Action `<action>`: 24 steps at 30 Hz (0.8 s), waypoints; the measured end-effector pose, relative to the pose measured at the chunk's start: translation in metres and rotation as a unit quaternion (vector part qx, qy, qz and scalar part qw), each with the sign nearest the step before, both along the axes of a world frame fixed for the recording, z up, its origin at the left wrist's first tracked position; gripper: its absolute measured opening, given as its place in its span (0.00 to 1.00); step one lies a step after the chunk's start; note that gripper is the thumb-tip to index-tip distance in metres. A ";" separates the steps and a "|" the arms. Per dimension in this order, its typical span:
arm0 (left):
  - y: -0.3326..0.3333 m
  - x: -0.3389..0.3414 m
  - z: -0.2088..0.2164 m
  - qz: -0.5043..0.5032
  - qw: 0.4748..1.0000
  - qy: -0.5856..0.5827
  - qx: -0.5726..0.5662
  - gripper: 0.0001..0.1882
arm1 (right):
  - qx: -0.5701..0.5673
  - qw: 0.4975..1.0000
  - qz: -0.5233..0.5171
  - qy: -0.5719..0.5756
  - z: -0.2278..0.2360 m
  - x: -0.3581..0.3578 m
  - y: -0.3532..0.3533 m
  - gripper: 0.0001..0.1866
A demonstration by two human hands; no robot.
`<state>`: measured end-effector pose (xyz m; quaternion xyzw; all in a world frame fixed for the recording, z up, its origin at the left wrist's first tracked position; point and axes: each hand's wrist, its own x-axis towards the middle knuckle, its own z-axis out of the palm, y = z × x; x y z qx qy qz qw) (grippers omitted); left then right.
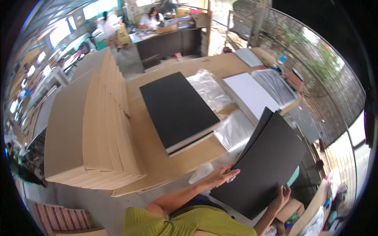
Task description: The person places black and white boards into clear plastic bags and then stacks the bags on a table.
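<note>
Black sheets are held tilted by the near edge of the desk, the left hand gripping their left edge and the right hand pinching their lower right edge, while beyond them clear plastic lies between a black-topped stack and a white-topped stack, with stacked cardboard farther left.

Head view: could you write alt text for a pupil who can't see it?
A person's left hand and right hand hold black sheets by a brown table. On it are a black-topped stack, clear plastic, a white-topped stack and stacked cardboard.
</note>
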<state>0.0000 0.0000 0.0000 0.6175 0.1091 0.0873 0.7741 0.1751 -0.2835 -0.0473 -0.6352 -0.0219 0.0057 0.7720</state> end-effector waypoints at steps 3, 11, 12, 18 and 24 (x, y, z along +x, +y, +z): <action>0.000 0.061 0.019 0.050 0.996 -0.072 -0.015 0.19 | 0.005 0.997 0.072 -0.020 0.013 0.053 0.041 0.22; 0.103 -0.021 0.113 0.335 0.921 -0.174 0.091 0.19 | 0.107 0.900 0.421 -0.039 0.154 0.123 0.302 0.36; 0.101 -0.045 0.123 0.423 0.876 -0.163 0.161 0.27 | 0.120 0.872 0.474 -0.029 0.168 0.117 0.337 0.38; -0.012 -0.149 0.141 0.922 0.292 -0.111 0.231 0.27 | 0.179 0.701 0.687 0.065 0.256 -0.025 0.492 0.34; -0.127 -0.101 0.130 0.941 0.123 0.066 0.308 0.18 | 0.233 0.551 0.800 0.052 0.275 -0.206 0.597 0.36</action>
